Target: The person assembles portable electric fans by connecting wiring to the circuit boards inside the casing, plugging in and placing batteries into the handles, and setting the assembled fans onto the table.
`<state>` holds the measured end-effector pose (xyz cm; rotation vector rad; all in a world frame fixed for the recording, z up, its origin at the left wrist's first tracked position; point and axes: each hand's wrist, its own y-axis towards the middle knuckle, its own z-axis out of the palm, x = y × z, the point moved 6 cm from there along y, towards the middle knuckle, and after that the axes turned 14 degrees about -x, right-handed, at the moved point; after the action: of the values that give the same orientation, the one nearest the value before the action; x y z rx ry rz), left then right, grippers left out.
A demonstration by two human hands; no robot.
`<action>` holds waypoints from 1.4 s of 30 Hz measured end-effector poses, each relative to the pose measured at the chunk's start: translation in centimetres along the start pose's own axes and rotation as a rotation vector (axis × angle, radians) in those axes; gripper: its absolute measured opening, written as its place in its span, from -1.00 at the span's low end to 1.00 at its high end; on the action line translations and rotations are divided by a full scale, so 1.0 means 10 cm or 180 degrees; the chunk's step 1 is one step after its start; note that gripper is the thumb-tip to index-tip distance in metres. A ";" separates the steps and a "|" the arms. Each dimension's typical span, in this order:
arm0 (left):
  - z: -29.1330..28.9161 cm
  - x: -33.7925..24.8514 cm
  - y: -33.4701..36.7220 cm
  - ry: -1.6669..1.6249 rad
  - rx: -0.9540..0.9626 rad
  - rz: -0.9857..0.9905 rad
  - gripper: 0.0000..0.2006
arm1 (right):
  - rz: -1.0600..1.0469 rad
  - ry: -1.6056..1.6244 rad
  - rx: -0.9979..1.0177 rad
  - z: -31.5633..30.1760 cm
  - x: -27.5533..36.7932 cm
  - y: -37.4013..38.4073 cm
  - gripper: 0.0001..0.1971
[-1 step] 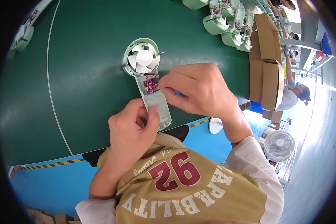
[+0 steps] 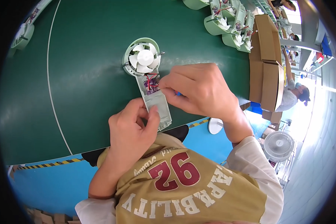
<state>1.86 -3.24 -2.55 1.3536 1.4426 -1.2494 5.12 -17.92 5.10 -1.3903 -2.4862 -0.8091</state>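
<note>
A handheld fan's opened pale-green housing (image 2: 158, 106) lies on the green table, its round head pointing away from me. White fan blades (image 2: 145, 58) sit inside the head. Just below them, a small purple circuit board (image 2: 151, 86) with red wires rests in the handle part. My left hand (image 2: 134, 125) is closed on the handle's near end, thumb on top and fingers at its left side. My right hand (image 2: 198, 89) is pinched at the board's right edge. A bit of blue shows under its fingers; what they hold is mostly hidden.
Several similar fan housings (image 2: 233, 28) stand at the far right, beside an open cardboard box (image 2: 268, 71). Another housing (image 2: 24, 37) lies at the far left. A person (image 2: 293, 97) is beyond the box. A floor fan (image 2: 278, 145) stands right of the table.
</note>
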 end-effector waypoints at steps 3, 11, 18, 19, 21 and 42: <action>-0.01 0.03 -0.01 -0.0071 -0.0001 -0.0105 -0.89 | -0.0179 -0.0205 0.0158 0.02 0.04 0.02 -0.86; -0.02 0.02 -0.01 -0.0118 0.0052 0.0074 -0.89 | -0.0636 -0.0712 0.0393 0.03 0.21 0.07 -0.79; -0.01 0.03 0.01 -0.0264 0.0048 -0.0185 -0.88 | -0.0705 -0.0696 0.0116 0.08 0.20 -0.01 -0.80; -0.01 0.03 0.02 -0.0330 0.0064 -0.0244 -0.88 | -0.0745 -0.0767 -0.0047 0.08 0.22 -0.05 -0.81; 0.00 0.03 0.01 -0.0396 0.0082 -0.0299 -0.88 | -0.0785 -0.0840 -0.0212 0.08 0.24 -0.11 -0.81; 0.03 0.03 0.01 -0.0504 0.0377 -0.0658 -0.90 | 0.0028 -0.0474 0.0151 0.09 0.26 -0.32 -0.60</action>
<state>1.87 -3.44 -2.87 1.1739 1.4432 -1.5612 1.18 -16.88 4.21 -1.4953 -2.5885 -0.6629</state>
